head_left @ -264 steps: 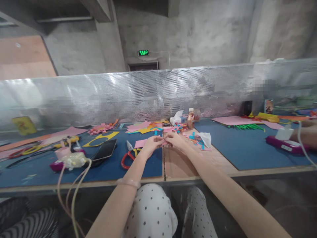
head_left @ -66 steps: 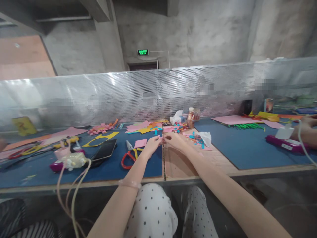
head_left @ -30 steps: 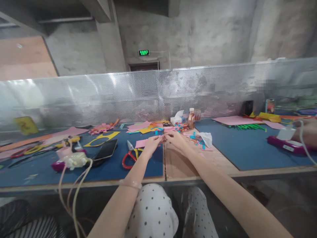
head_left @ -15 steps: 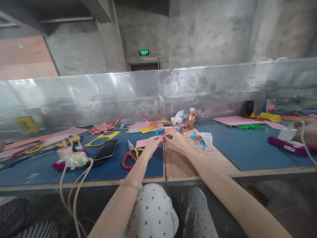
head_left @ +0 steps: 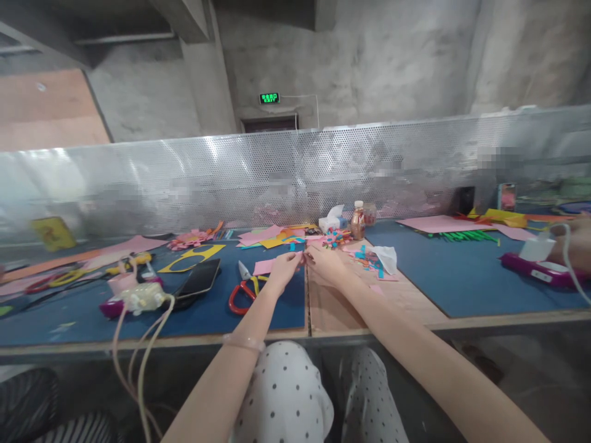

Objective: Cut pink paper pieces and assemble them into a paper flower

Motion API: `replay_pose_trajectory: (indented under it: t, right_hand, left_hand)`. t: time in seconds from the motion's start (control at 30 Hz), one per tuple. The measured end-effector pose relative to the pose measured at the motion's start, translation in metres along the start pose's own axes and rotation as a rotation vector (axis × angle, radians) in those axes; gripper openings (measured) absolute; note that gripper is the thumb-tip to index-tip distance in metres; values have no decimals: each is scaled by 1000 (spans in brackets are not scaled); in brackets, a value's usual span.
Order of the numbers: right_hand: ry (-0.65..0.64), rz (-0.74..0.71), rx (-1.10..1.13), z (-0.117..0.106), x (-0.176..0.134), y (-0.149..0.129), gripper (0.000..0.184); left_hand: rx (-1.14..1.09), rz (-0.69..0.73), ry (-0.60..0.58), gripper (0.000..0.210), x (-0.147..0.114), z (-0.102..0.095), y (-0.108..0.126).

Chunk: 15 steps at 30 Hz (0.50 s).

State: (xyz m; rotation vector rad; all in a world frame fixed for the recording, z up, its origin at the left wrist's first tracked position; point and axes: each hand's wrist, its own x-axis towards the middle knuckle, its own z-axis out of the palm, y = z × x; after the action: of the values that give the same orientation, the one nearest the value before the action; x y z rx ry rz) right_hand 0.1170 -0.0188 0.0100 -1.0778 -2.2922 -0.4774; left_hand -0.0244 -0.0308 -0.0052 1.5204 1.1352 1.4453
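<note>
My left hand [head_left: 283, 268] is closed on a small piece of pink paper [head_left: 300, 256], held just above the table. From the other side, my right hand [head_left: 325, 261] pinches at the same piece, with its fingertips close against the left ones. Fingers hide much of the paper, so its shape is unclear. Left of my hands lie a pink paper sheet [head_left: 264, 266] and scissors [head_left: 242, 298] with red and yellow handles. Behind them sits a flower of mixed coloured paper [head_left: 336, 238]. Blue and orange paper scraps [head_left: 369, 261] are strewn to the right.
A black phone [head_left: 198, 283] and a power strip with plugs and cables [head_left: 143, 297] lie at left. A brown bottle [head_left: 357, 220] and a tissue pack [head_left: 332, 220] stand behind. At far right, another person's hand [head_left: 577, 249] is beside a purple power strip [head_left: 538, 269].
My right fingers have shifted slightly, lying closer over the pink paper. My left hand stays nearly still, and the things on the table have not visibly moved.
</note>
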Motion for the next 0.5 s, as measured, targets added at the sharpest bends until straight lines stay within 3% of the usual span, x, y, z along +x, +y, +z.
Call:
replay_pose_trajectory:
  t: [0.17,0.5]
  right_hand:
    - [-49,-107,-103,-3,-1,-3,26]
    - [-26,-112,-63,-11,-1,1,29]
  left_hand:
    - [-143,-48,38,28,2,0,-1]
    - [-242,-75,27,27,-1,1,6]
